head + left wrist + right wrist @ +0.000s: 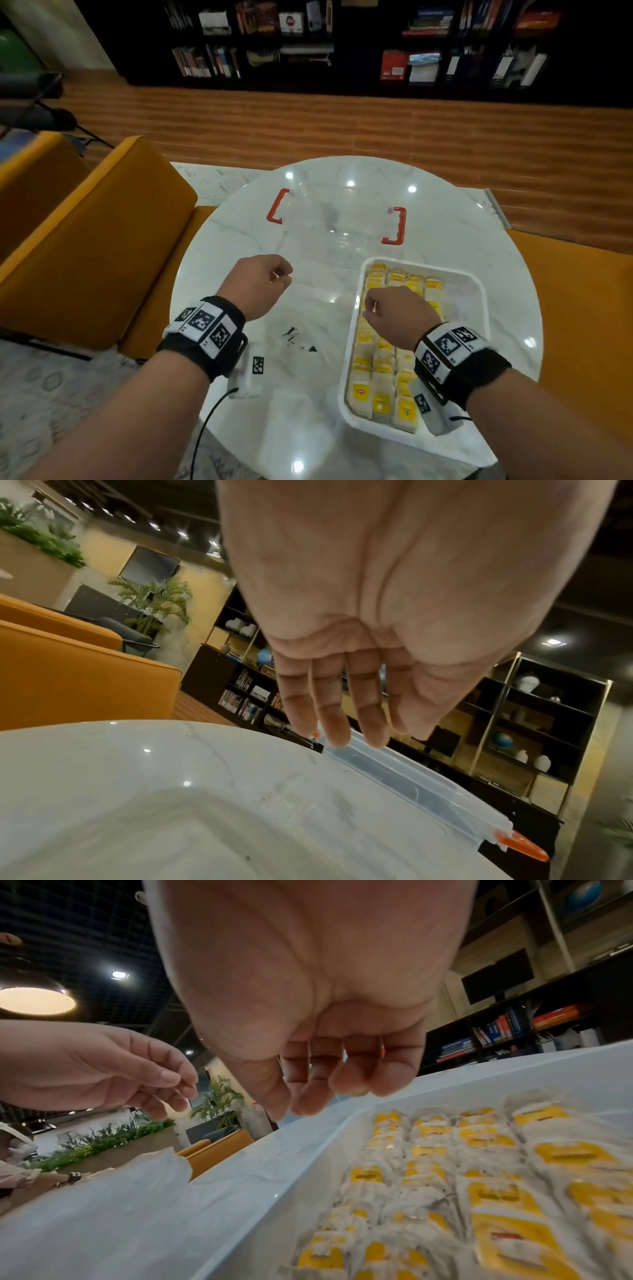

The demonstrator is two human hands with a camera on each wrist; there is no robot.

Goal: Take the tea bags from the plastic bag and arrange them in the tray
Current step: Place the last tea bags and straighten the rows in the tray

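A white tray (422, 263) on the right of the round marble table (239, 240) holds several rows of tea bags (380, 377) with yellow tags, shown close up as tea bags (479, 1177) inside the tray wall (308, 1164). My right hand (371, 308) hovers over the tray's left half with fingers loosely curled and nothing seen in them (308, 1102). My left hand (281, 275) hangs above bare table to the left, fingers relaxed and empty (342, 734). The clear plastic bag (301, 346) with black print lies flat between my forearms; its crumpled edge shows in the right wrist view (120, 1199).
A clear container lid with red handles (337, 219) lies at the far middle of the table, just beyond my left fingers (411, 780). Orange sofas stand to the left (102, 222) and right (582, 308). Dark bookshelves line the back wall.
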